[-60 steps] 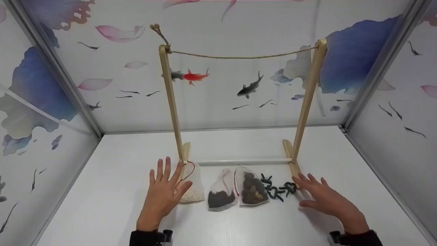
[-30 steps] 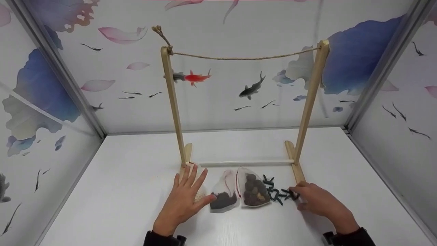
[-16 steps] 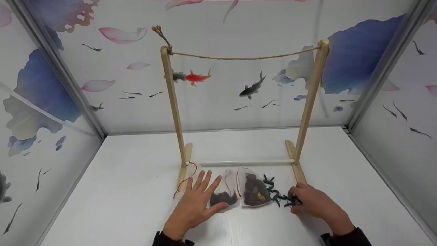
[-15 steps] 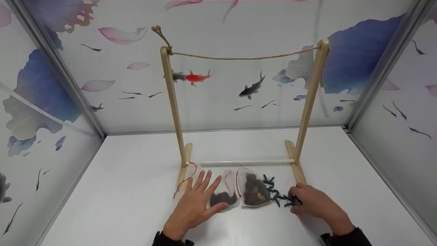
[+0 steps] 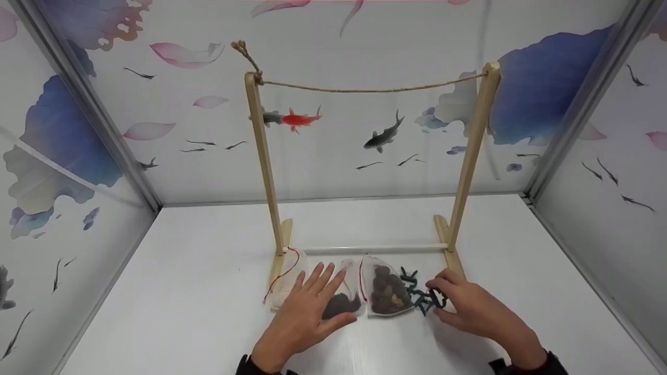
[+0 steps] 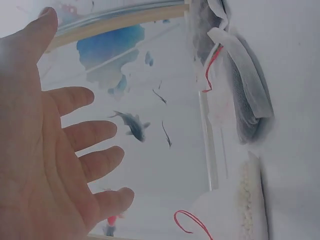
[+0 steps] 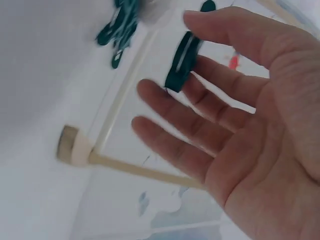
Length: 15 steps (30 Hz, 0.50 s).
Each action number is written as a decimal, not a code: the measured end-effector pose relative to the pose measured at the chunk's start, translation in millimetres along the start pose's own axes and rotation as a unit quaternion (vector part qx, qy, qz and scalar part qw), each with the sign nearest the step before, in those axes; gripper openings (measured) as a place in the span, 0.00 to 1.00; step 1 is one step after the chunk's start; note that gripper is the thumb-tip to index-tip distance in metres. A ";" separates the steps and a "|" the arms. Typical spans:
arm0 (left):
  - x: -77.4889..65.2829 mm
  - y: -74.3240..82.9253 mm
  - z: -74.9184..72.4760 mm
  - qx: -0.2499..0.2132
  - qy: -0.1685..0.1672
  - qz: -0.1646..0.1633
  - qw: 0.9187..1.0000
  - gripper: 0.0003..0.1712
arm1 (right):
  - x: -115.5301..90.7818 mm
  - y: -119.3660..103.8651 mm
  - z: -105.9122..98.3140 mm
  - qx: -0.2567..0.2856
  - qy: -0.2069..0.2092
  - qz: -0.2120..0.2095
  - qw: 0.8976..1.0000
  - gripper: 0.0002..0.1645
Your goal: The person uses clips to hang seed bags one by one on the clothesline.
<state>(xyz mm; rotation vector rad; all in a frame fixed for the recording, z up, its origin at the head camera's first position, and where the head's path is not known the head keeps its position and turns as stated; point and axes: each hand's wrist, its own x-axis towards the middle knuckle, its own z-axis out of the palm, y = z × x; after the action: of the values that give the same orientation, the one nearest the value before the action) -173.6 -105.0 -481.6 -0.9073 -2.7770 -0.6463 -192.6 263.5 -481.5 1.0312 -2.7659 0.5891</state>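
With the right hand (image 5: 471, 307) I pinch a clip (image 7: 181, 62), likely to free it from the pile (image 7: 126, 22), my empty left hand (image 5: 305, 317) spread over bags (image 5: 341, 308).

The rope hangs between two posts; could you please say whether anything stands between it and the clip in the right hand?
Beyond the right hand holding the clip, only the low white crossbar crosses the head view's line to the rope; nothing visible blocks it higher up.
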 end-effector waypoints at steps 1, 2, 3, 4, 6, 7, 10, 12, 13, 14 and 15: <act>0.1 2.4 0.3 0.003 0.013 0.012 1.000 0.46 | 1.7 -6.2 0.5 -0.001 0.014 -0.016 1.000 0.27; 0.4 5.0 0.9 0.007 0.025 0.023 0.999 0.47 | 3.7 -12.6 1.5 -0.002 0.027 -0.030 0.999 0.27; 0.9 7.4 2.1 0.012 0.041 0.038 0.998 0.48 | 5.5 -18.9 2.8 -0.003 0.037 -0.042 0.998 0.28; 1.5 9.7 3.9 0.020 0.057 0.054 0.997 0.49 | 7.4 -25.5 4.3 -0.003 0.045 -0.049 0.998 0.29; 2.8 14.2 8.3 0.032 0.085 0.082 0.993 0.49 | 10.0 -37.9 8.5 0.003 0.059 -0.063 0.996 0.29; 3.3 16.3 11.0 0.035 0.094 0.094 0.990 0.48 | 10.7 -43.9 10.6 0.007 0.064 -0.066 0.996 0.29; 4.1 22.4 20.3 0.033 0.104 0.121 0.987 0.43 | 11.2 -60.9 16.9 0.031 0.076 -0.084 0.993 0.29; 4.3 27.1 24.6 0.023 0.097 0.134 0.986 0.39 | 10.3 -70.0 20.9 0.049 0.078 -0.092 0.991 0.29; 4.2 29.0 26.4 0.018 0.092 0.141 0.986 0.37 | 9.8 -73.3 22.9 0.055 0.078 -0.094 0.991 0.29; 4.2 30.6 27.9 0.015 0.087 0.150 0.985 0.35 | 9.5 -75.9 24.8 0.063 0.076 -0.098 0.990 0.28; 4.2 31.8 28.8 0.012 0.081 0.156 0.984 0.33 | 9.3 -77.8 26.6 0.067 0.074 -0.099 0.990 0.27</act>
<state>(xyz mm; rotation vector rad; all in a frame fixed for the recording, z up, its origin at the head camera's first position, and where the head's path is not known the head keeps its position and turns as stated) -158.4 -66.9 -495.1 -1.1929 -2.4238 -0.6029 -148.6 193.5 -479.1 1.2171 -2.4889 0.7942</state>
